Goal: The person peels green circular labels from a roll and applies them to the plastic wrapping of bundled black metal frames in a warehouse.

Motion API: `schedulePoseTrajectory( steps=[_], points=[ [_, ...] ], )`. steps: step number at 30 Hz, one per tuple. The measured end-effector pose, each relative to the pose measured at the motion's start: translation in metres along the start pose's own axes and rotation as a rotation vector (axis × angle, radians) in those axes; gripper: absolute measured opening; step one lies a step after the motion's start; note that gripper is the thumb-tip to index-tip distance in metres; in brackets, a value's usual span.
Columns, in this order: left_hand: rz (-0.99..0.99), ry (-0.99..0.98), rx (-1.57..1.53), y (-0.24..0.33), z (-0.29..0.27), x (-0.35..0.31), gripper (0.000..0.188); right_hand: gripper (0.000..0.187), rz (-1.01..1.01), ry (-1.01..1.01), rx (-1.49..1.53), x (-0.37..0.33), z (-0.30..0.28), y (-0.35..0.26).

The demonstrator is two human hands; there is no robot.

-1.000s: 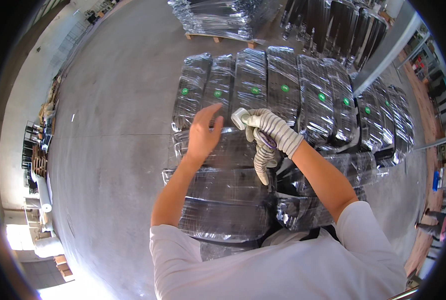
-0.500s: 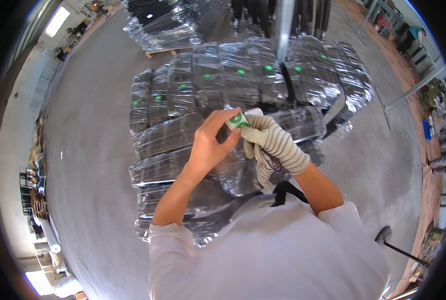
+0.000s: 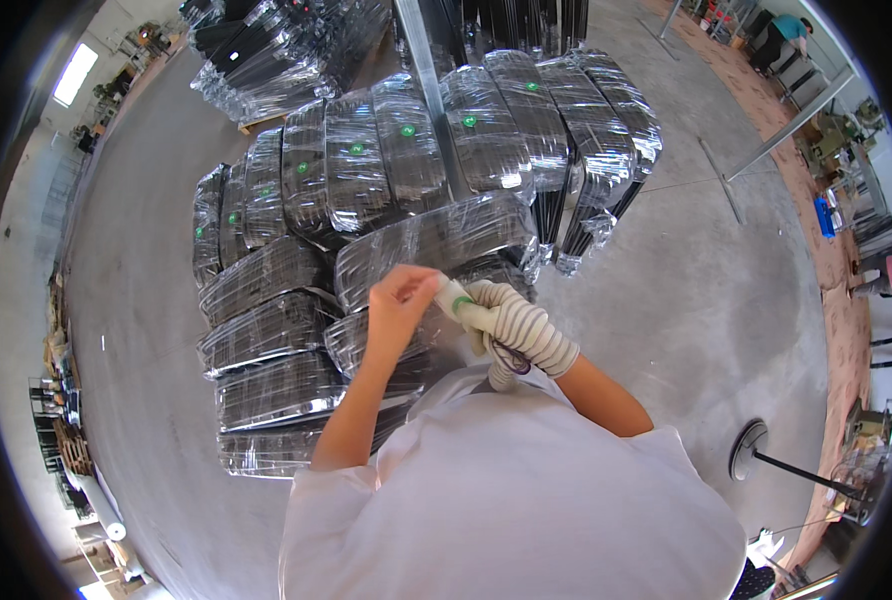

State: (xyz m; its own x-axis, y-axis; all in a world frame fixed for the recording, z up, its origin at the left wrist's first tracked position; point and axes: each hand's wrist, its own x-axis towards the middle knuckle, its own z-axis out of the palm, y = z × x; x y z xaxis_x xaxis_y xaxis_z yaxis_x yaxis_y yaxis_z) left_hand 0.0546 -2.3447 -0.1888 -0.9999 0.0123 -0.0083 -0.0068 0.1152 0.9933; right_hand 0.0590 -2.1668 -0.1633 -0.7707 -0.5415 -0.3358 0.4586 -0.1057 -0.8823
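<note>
My left hand [image 3: 398, 308], bare, is closed, with thumb and fingertips pinching the upper end of a white strip of green-marked stickers [image 3: 453, 296]. My right hand [image 3: 522, 325], in a pale striped knit glove, is closed around the strip's other end. Something purple and looped [image 3: 512, 357] shows under the gloved fingers; its kind is unclear. Both hands are in front of my chest, above black bundles wrapped in clear film [image 3: 436, 240]. Round green stickers [image 3: 357, 149] mark several bundles in the far row.
A grey metal post [image 3: 424, 70] stands among the bundles. Behind them is another wrapped stack [image 3: 281, 60]. At right, a round black base with a pole [image 3: 749, 450] stands on the concrete floor. A person [image 3: 788, 35] bends over at the far right.
My view has shifted, so the bundles sit further left. My left hand's fingers have curled from a spread grip on the sticker strip into a pinch at its end.
</note>
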Motion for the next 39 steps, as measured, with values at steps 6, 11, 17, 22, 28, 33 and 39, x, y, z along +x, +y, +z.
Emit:
schedulePoseTrajectory(
  steps=[6, 11, 17, 22, 28, 33, 39],
  points=[
    [0.355, 0.349, 0.507, -0.011, -0.002, 0.057, 0.005, 0.021, 0.027, 0.097, 0.075, -0.017, -0.032, 0.005],
    [0.681, 0.336, 0.986, -0.045, -0.011, 0.086, 0.004, 0.022, -0.018, 0.092, 0.077, -0.023, -0.032, -0.001],
    [0.582, 0.295, 1.098, -0.07, 0.023, 0.048, 0.014, 0.023, -0.014, 0.12, 0.122, -0.023, -0.038, 0.003],
    [0.423, 0.14, 0.937, -0.064, 0.026, -0.007, 0.026, 0.023, -0.003, 0.134, 0.112, -0.018, -0.04, 0.007],
    [0.499, 0.061, 0.466, 0.007, 0.054, -0.038, 0.037, 0.024, 0.018, 0.101, 0.145, -0.011, -0.031, 0.014],
    [0.39, 0.028, 0.353, 0.001, 0.044, -0.043, 0.038, 0.026, 0.115, -0.051, 0.283, -0.013, -0.026, 0.01],
    [0.194, 0.164, 0.114, 0.0, 0.035, -0.05, 0.026, 0.018, 0.079, -0.047, 0.119, -0.007, -0.008, 0.018]
  ],
)
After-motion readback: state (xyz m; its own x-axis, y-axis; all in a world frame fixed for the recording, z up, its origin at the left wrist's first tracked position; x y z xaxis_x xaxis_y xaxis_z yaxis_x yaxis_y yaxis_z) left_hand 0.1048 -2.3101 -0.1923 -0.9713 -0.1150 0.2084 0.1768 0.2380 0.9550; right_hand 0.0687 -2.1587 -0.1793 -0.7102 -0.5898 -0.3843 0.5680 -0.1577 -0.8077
